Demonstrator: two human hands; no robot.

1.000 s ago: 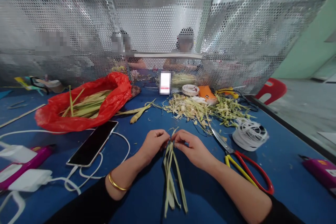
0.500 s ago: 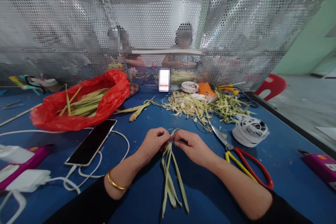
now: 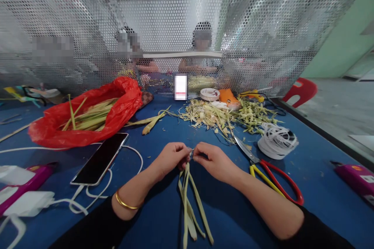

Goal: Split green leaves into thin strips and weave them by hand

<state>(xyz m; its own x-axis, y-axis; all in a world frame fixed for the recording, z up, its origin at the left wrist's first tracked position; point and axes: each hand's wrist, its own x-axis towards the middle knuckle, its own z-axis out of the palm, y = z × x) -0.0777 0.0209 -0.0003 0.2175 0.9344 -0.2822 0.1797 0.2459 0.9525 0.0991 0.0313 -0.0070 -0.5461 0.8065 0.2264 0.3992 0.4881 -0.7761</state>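
Observation:
My left hand (image 3: 170,156) and my right hand (image 3: 212,160) meet at the middle of the blue table (image 3: 163,221). Both pinch the top end of a bundle of pale green leaf strips (image 3: 189,202). The strips trail from my fingers toward me across the table. My fingers are curled closed around the strip ends. A gold bangle (image 3: 124,203) sits on my left wrist.
Red-and-yellow scissors (image 3: 267,175) lie right of my right hand, a coil of white cord (image 3: 277,141) beyond them. A phone (image 3: 101,158) on a white cable lies left. A red bag of leaves (image 3: 84,118), a heap of trimmings (image 3: 224,114), perforated metal screens and other people behind.
My hands have drawn slightly closer together on the strip ends, and the loose strips have shifted a little toward me. The view has tilted slightly.

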